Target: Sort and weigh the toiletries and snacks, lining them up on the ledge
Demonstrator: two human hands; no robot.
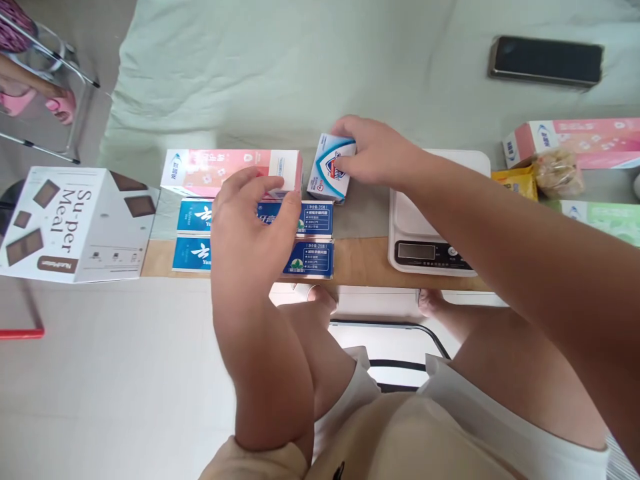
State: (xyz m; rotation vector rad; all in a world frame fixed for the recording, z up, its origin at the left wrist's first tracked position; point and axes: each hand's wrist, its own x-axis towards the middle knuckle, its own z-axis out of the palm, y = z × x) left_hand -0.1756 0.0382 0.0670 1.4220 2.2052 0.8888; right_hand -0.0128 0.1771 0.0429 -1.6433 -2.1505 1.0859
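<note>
My right hand (370,155) grips a small white and blue soap box (326,163), thumb on its printed face and fingers behind it. To the left, my left hand (255,227) is over the pink and white box (200,167), its fingers spread apart at that box's near side. Whether the fingertips touch the box I cannot tell. Below it lie two blue toothpaste boxes (313,219), (313,259), one in front of the other, their middles hidden by my left hand. A white digital scale (410,223) sits to the right, partly under my right forearm.
At the left edge stands a white meal carton (105,227). On the right are another pink box (595,140), a yellow packet (517,180), a wrapped snack (557,170) and a green box (610,217). A phone (547,61) lies on the green cloth (300,73). A person's feet in pink sandals (61,105) show far left.
</note>
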